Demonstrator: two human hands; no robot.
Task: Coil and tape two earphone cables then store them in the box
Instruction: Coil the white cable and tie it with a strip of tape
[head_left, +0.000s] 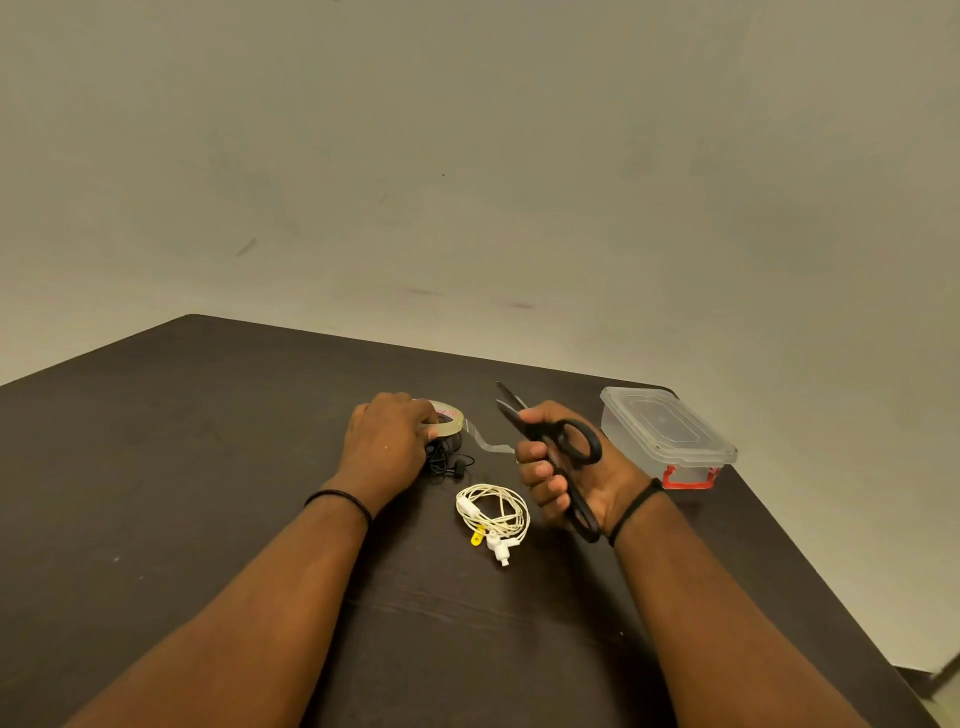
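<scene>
We see the white earphone cable (493, 514) lying coiled in loose loops on the dark table (208, 467), roughly midway between its left and right edges, between our two forearms, with its white plug and a small yellow piece at the near side of the coil. Just beyond it and to the left lies the black earphone cable (449, 460), bunched up and partly hidden under our left hand (387, 441); one black earbud pokes out toward the white coil. Our left hand rests palm down, fingers curled over the roll of clear tape (447, 418), pressing it down over the black bundle. A strip of tape (485, 441) runs from the roll to the right, reaching the fingers of our right hand (550, 467), where its end appears to be pinched, though we cannot tell exactly how. Our right hand is turned palm inward, wrapped around the black handles of the scissors (558, 447), thumb through the upper loop, with the blades parted and pointing up and away toward the far edge of the table. Both forearms come in from the near edge, and each wrist wears a thin black band. Near the far right corner of the table stands the clear plastic box (667, 434), its lid on and a red clasp on the near end, well apart from both cables. Behind the table rises a plain pale wall (467, 156).
</scene>
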